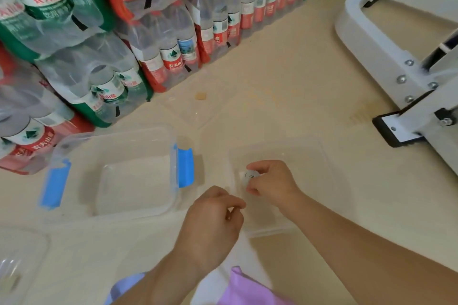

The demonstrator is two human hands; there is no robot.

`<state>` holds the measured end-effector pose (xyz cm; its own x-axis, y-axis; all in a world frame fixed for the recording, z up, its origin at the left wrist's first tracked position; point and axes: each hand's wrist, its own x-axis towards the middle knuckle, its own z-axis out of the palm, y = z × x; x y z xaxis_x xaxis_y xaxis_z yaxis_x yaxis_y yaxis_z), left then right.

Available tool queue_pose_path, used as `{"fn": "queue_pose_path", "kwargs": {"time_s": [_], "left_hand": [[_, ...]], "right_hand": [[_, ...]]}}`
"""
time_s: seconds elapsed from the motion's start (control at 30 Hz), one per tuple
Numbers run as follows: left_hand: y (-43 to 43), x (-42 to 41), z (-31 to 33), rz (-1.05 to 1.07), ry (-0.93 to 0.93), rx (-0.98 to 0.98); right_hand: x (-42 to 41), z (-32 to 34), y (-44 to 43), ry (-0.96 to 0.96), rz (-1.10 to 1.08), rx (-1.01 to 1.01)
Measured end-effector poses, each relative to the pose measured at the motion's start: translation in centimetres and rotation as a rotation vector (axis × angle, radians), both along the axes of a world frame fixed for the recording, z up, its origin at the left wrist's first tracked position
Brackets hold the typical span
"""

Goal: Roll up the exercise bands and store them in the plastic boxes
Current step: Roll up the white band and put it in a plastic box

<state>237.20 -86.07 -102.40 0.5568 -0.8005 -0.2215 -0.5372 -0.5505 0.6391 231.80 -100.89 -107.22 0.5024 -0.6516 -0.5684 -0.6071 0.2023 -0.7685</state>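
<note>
Here, right hand (270, 181) pinches rolled white band (251, 176); bottles (171, 57) read 农夫山泉.

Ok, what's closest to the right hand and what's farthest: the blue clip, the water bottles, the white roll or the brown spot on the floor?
1. The roll: held in the right hand itself.
2. The blue clip: to its left, on the left box.
3. The brown spot: on the floor beyond.
4. The bottles: farthest, stacked at the back left.
</note>
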Motion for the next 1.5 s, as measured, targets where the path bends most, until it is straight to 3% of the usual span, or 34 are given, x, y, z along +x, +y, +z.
{"fn": "queue_pose_path", "kwargs": {"time_s": [0.3, 0.57, 0.87, 1.03, 1.27, 1.33, 1.5], "left_hand": [[-0.2, 0.1, -0.2, 0.012, 0.013, -0.042], [0.3, 0.0, -0.3, -0.007, -0.003, -0.059], [0.9, -0.2, -0.7, -0.027, 0.02, -0.082], [1.0, -0.3, -0.8, -0.008, 0.031, -0.101], [1.3, 0.0, -1.0, -0.03, 0.021, -0.112], [1.2, 0.0, -1.0, -0.034, 0.026, -0.118], [1.3, 0.2, -1.0, -0.053, 0.044, -0.127]], "right_hand": [[1.4, -1.2, 0.4, -0.087, -0.185, 0.101], [1.3, -1.0, 0.3, -0.061, -0.184, 0.118], [0.9, -0.3, -0.4, -0.135, -0.188, 0.3], [1.7, -1.4, 0.6, 0.029, 0.0, -0.042], [2.6, -0.5, 0.5, 0.113, 0.245, -0.301], [2.5, -0.4, 0.4, 0.085, 0.16, -0.229], [2.1, 1.5, 0.1, -0.007, -0.108, 0.275]]}}
